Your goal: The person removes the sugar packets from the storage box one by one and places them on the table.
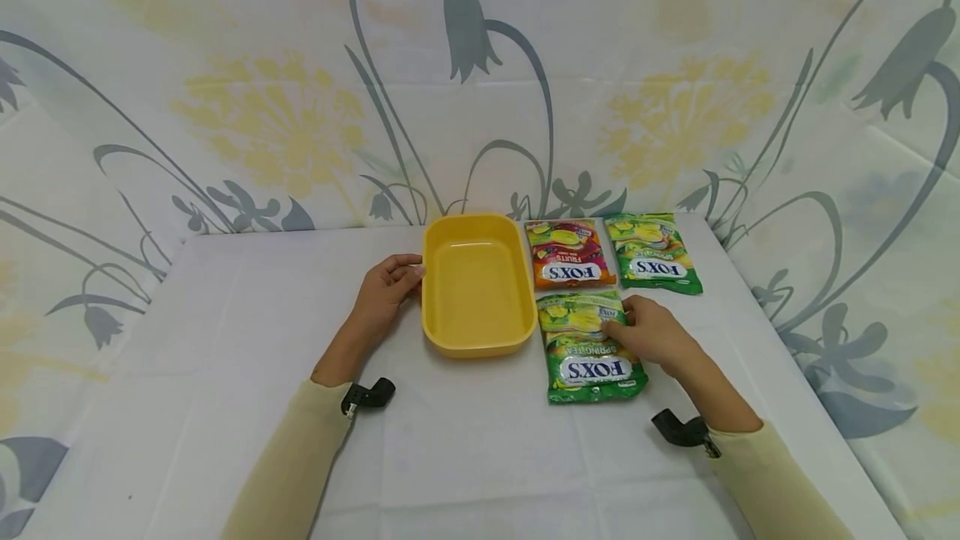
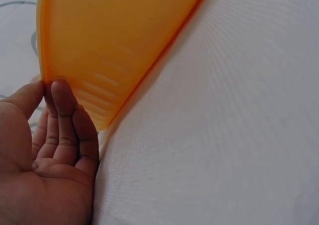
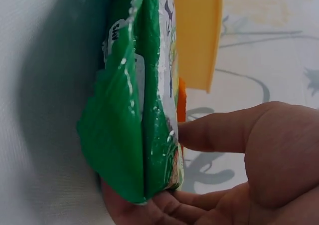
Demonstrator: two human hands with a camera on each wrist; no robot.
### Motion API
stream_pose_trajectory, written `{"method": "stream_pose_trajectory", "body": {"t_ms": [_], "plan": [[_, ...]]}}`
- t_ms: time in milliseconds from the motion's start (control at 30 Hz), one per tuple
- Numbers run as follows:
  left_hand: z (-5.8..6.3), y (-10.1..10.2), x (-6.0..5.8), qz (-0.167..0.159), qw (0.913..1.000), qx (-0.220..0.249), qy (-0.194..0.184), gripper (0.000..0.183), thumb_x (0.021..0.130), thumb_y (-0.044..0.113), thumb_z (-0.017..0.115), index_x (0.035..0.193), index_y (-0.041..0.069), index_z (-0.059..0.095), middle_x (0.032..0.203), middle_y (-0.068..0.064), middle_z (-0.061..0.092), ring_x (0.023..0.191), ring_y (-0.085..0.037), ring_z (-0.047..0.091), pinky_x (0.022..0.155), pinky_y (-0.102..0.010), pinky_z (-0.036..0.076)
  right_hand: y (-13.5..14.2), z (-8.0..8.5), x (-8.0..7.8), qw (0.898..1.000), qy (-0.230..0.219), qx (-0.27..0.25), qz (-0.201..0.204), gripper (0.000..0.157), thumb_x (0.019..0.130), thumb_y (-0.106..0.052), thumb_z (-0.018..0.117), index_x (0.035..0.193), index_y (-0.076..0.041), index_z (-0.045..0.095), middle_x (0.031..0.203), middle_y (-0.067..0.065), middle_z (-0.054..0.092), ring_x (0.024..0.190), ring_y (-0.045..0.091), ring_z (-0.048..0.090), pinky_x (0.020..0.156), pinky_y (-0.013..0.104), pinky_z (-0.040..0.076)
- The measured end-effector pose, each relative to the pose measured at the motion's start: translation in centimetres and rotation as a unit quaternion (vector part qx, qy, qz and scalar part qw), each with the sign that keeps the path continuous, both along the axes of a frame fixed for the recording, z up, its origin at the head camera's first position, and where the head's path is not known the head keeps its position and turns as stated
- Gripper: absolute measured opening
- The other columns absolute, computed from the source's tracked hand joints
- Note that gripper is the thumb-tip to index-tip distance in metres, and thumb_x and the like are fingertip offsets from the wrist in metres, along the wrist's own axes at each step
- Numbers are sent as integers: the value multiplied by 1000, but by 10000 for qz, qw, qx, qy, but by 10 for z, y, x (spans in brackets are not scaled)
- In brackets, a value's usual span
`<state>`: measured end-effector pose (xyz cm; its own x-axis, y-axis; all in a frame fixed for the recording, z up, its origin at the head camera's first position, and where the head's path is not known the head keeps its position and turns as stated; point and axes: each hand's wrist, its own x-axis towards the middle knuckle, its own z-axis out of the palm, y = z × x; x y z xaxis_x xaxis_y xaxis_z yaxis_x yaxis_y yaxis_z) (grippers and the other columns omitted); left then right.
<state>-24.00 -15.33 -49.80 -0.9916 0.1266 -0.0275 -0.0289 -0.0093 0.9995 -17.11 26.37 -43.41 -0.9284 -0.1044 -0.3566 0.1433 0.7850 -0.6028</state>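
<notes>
A yellow plastic tray (image 1: pixel 480 290) sits at the middle of the table. My left hand (image 1: pixel 386 290) pinches its left rim, the thumb at the edge and the fingers against the outer wall (image 2: pixel 124 40). To the tray's right, my right hand (image 1: pixel 656 332) grips a green Fox's Spring Tea candy bag (image 1: pixel 588 369) by its right side. In the right wrist view, the thumb presses the printed face of the bag (image 3: pixel 154 150) while the fingers reach beneath it. That bag's far end lies close to the tray's right wall.
Behind the held bag lie a red-orange Fox's Fruits candy bag (image 1: pixel 567 252) and another green Fox's bag (image 1: pixel 654 252), side by side. A white cloth covers the table (image 1: pixel 465 448). Flower-patterned fabric (image 1: pixel 480 107) rises at the back and both sides.
</notes>
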Motion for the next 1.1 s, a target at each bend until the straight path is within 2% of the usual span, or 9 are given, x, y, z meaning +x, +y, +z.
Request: {"method": "stream_pose_trajectory", "body": {"t_ms": [67, 133, 300, 467, 633, 733, 833, 1000, 1100], "plan": [[0, 0, 1, -20, 10000, 16, -19, 37, 109, 19, 64, 138, -2, 58, 99, -1, 74, 84, -15, 68, 83, -24, 59, 1, -1, 0, 9995, 152, 255, 100, 59, 104, -31, 64, 138, 16, 49, 107, 23, 66, 86, 27, 63, 70, 36, 52], [0, 1, 2, -40, 10000, 25, -40, 37, 109, 19, 64, 138, -2, 58, 99, -2, 74, 84, -15, 68, 83, -25, 59, 1, -1, 1, 9984, 251, 481, 175, 59, 104, -31, 64, 137, 16, 50, 103, 21, 68, 83, 26, 64, 67, 36, 52], [1, 1, 2, 8, 10000, 35, -35, 37, 109, 19, 64, 138, -2, 58, 100, -2, 74, 86, -16, 68, 83, -25, 59, 0, 4, 0, 9964, 431, 699, 189, 58, 102, -32, 66, 134, 16, 56, 113, 29, 71, 94, 34, 68, 73, 44, 58], [1, 0, 0, 28, 10000, -5, -11, 37, 109, 20, 64, 139, -2, 58, 101, -2, 74, 86, -15, 68, 84, -24, 59, 0, 9, -4, 9937, 828, 759, -23, 48, 102, -28, 64, 128, 13, 62, 112, 30, 71, 95, 40, 69, 71, 47, 58], [1, 1, -1, 49, 10000, 29, -40, 36, 109, 20, 64, 138, -2, 58, 99, -1, 74, 84, -16, 69, 82, -25, 59, 0, 10, -12, 9841, 1544, 763, -428, 48, 104, -26, 62, 134, 12, 60, 113, 31, 71, 94, 41, 69, 68, 47, 58], [3, 1, -1, 8, 10000, -57, -55, 36, 109, 21, 63, 137, -1, 59, 100, -3, 75, 85, -17, 70, 82, -27, 60, 4, 8, -18, 9726, 2155, 597, -634, 47, 104, -24, 63, 136, 11, 60, 112, 29, 72, 90, 40, 70, 65, 47, 57], [7, -2, -1, -80, 9995, -318, 32, 36, 110, 23, 61, 138, -1, 59, 106, -7, 76, 90, -18, 71, 86, -29, 61, 8, 3, -25, 9559, 2815, 367, -750, 46, 104, -23, 64, 137, 10, 60, 112, 29, 72, 88, 41, 71, 64, 49, 57], [19, -11, 0, -60, 9930, -1112, 387, 37, 111, 28, 61, 137, 2, 61, 112, -19, 73, 95, -26, 72, 87, -31, 61, 14, -6, -38, 9231, 3741, 206, -863, 45, 103, -19, 67, 137, 9, 62, 118, 29, 68, 98, 46, 68, 78, 59, 55], [29, -18, 2, 71, 9826, -1722, 691, 37, 110, 32, 62, 135, 4, 62, 112, -21, 72, 95, -32, 72, 82, -31, 59, 18, -9, -43, 9123, 4002, 291, -817, 46, 101, -18, 68, 137, 9, 61, 126, 31, 64, 109, 49, 63, 89, 64, 51]]}}
